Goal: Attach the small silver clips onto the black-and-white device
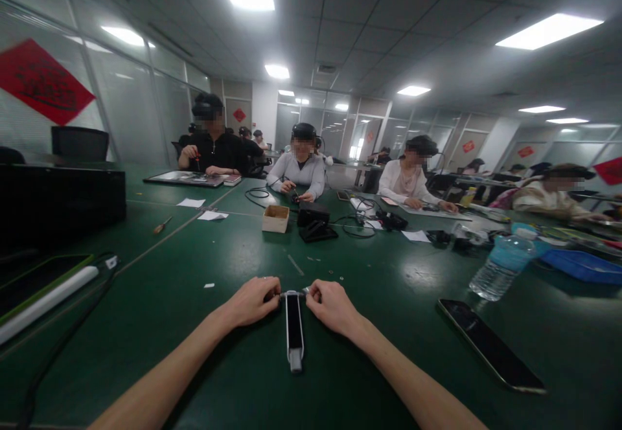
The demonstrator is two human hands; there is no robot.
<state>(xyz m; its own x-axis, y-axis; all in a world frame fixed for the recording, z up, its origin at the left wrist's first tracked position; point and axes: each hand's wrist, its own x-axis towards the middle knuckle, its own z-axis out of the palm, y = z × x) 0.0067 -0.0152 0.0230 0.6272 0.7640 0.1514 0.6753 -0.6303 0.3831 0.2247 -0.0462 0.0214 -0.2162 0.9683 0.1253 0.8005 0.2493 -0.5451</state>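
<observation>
A slim black-and-white device (294, 329) lies lengthwise on the green table (194, 300) in front of me. My left hand (253, 299) is curled at its far end on the left side, fingers pinched on a thin metal tool or part there. My right hand (333, 304) is curled on the right side of the same end, fingers closed around a small metal piece touching the device's tip. What exactly the fingers pinch is too small to make out.
A black phone (490, 352) lies at the right, a water bottle (503, 265) behind it, a blue tray (578, 265) further right. A cardboard box (275, 218) and black gear (315, 221) sit mid-table. A tablet with a white bar (43, 297) is at the left. Several people work across the table.
</observation>
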